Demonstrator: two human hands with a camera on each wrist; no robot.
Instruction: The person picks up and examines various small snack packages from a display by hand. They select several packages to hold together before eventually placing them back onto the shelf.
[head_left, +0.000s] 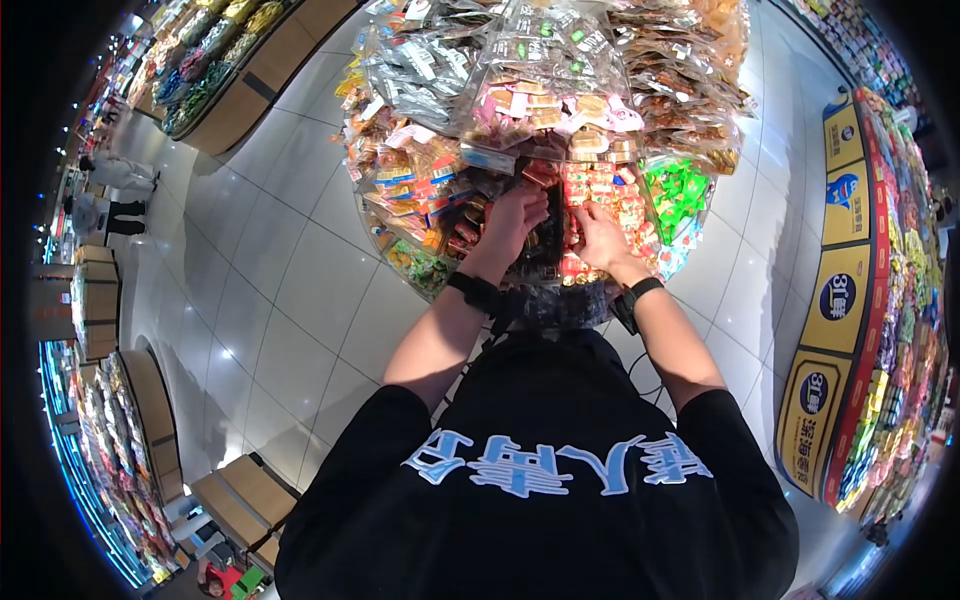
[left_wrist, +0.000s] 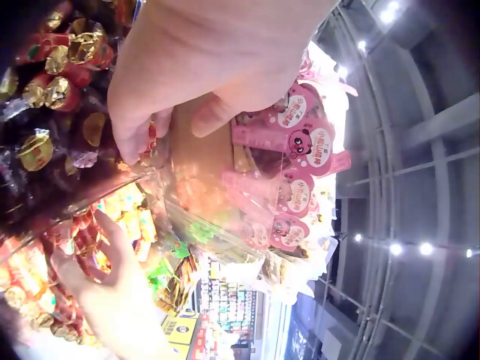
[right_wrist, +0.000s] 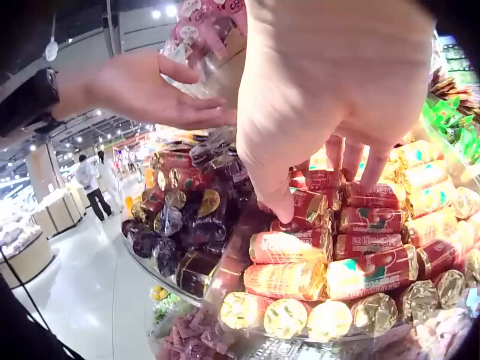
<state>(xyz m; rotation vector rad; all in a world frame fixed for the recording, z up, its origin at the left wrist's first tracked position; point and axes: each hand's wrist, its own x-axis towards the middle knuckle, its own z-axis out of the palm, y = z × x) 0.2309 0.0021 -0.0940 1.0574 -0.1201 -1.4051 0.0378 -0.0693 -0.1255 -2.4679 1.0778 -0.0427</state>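
Observation:
Red-and-gold wrapped rolls fill a bin of the round display. My right hand reaches down onto them; in the right wrist view its thumb touches one roll, with the fingers spread apart from it among other rolls. My left hand hovers over the neighbouring bin of dark wrapped pieces, thumb apart from its fingers. Some red wrapper shows by those fingers; whether they touch it is unclear. The left fingertips are hidden behind my right hand in the right wrist view.
Pink-labelled bags stand above the bins, with grey bags behind at the left. Green-wrapped pieces lie at the display's right. Tiled floor surrounds it; other shelves and distant people are beyond.

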